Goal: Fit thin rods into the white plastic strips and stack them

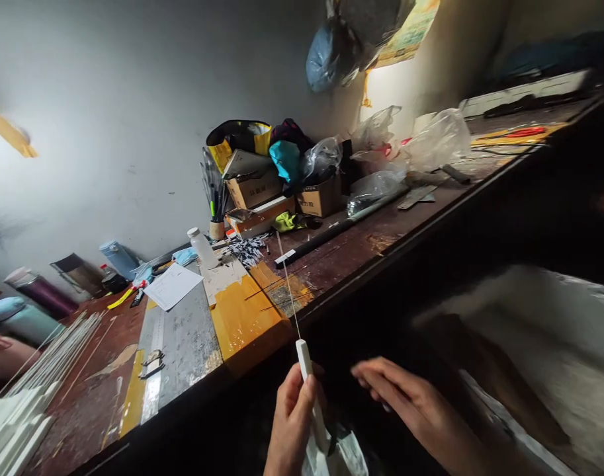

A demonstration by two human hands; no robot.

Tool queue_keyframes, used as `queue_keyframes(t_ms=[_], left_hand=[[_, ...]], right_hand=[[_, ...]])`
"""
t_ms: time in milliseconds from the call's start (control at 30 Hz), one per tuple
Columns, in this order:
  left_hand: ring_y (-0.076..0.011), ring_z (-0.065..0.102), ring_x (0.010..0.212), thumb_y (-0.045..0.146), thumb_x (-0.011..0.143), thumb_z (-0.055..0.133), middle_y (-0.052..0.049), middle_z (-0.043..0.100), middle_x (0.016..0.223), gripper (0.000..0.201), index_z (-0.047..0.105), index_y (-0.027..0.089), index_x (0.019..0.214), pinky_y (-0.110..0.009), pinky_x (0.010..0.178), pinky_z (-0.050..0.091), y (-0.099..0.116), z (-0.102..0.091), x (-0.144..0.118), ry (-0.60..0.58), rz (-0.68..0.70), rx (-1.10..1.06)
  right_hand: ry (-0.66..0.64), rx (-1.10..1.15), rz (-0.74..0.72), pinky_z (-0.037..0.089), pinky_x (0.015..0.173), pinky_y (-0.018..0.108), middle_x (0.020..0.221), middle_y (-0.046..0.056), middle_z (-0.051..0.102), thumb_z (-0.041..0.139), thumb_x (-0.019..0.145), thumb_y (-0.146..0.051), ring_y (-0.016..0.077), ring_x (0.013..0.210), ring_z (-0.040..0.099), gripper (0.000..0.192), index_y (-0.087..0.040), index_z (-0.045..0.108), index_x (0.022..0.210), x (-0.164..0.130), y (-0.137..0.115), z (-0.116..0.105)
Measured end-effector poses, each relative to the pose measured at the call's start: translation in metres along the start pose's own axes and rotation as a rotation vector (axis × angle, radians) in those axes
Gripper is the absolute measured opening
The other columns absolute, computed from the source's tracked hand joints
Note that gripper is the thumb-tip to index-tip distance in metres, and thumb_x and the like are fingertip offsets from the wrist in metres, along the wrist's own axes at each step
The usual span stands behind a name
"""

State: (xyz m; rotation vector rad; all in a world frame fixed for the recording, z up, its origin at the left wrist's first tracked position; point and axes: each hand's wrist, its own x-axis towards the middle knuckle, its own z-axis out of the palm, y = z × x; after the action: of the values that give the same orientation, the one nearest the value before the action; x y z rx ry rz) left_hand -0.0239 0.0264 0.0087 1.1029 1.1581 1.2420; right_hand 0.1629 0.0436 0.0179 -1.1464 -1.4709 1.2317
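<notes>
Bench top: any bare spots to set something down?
Bare wood lies right of the yellow board, in front of the long dark bar, and again between the bundle of white rods and the metal plate. The back is crowded: cardboard boxes, plastic bags, white bottle.

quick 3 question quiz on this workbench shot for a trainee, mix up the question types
1. True or false: the left hand grips a white handle with a thin rod pointing up.
2. The right hand is: A) holding the white bottle B) open, holding nothing C) resting on the paper sheet
3. What colour is the glossy panel at the bench edge?

Key: 1 true; 2 B; 3 yellow.
</notes>
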Motion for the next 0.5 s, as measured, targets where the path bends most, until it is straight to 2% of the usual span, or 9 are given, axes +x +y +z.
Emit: queue_keyframes(t_ms=[100,133,200,267,367,500], left_hand=[[-0.0126,0.040,0.063,0.052,0.086,0.051,0.001,0.046,0.064,0.040,0.064,0.017,0.098,-0.024,0.061,0.031,-0.008,-0.003,-0.007,-0.142,-0.018,0.079],[-0.0124,0.040,0.061,0.053,0.086,0.051,0.001,0.046,0.062,0.041,0.064,0.016,0.099,-0.024,0.060,0.031,-0.012,-0.003,-0.009,-0.182,-0.030,0.065],[-0.0109,0.036,0.052,0.056,0.086,0.049,0.003,0.041,0.056,0.044,0.062,0.016,0.100,-0.024,0.053,0.028,-0.019,-0.003,-0.012,-0.243,-0.068,0.012],[-0.0089,0.027,0.046,0.056,0.085,0.050,0.006,0.033,0.052,0.042,0.061,0.017,0.096,-0.023,0.046,0.020,-0.026,-0.003,-0.015,-0.254,-0.107,-0.045],[-0.0079,0.020,0.048,0.056,0.083,0.055,0.006,0.027,0.054,0.039,0.062,0.018,0.090,-0.023,0.045,0.016,-0.036,-0.002,-0.020,-0.168,-0.136,-0.074],[-0.0106,0.034,0.056,0.060,0.071,0.066,0.002,0.040,0.061,0.045,0.066,0.019,0.089,-0.023,0.051,0.028,-0.051,-0.001,-0.028,0.028,-0.156,-0.052]], right_hand=[[-0.061,0.116,-0.056,0.047,0.060,0.024,0.104,0.005,0.068,0.050,0.092,-0.048,0.0146,0.074,0.058,0.037,-0.025,0.063,0.118,0.028,-0.017,0.001],[-0.092,0.178,-0.064,0.045,0.057,0.024,0.106,0.006,0.068,0.052,0.091,-0.047,0.0140,0.072,0.057,0.038,-0.024,0.062,0.120,0.035,-0.021,0.003],[-0.145,0.301,-0.064,0.041,0.052,0.023,0.098,0.007,0.070,0.059,0.087,-0.044,0.0128,0.067,0.055,0.036,-0.019,0.067,0.111,0.045,-0.028,0.008],[-0.146,0.385,-0.048,0.040,0.052,0.022,0.082,0.006,0.070,0.065,0.083,-0.042,0.0115,0.061,0.054,0.030,-0.016,0.071,0.095,0.049,-0.031,0.014],[-0.083,0.432,-0.039,0.042,0.055,0.023,0.076,0.004,0.068,0.067,0.081,-0.041,0.0114,0.061,0.054,0.027,-0.014,0.070,0.086,0.051,-0.029,0.018],[0.047,0.438,-0.085,0.043,0.061,0.024,0.078,0.001,0.065,0.064,0.084,-0.043,0.0097,0.060,0.052,0.026,-0.017,0.065,0.087,0.060,-0.023,0.009]])
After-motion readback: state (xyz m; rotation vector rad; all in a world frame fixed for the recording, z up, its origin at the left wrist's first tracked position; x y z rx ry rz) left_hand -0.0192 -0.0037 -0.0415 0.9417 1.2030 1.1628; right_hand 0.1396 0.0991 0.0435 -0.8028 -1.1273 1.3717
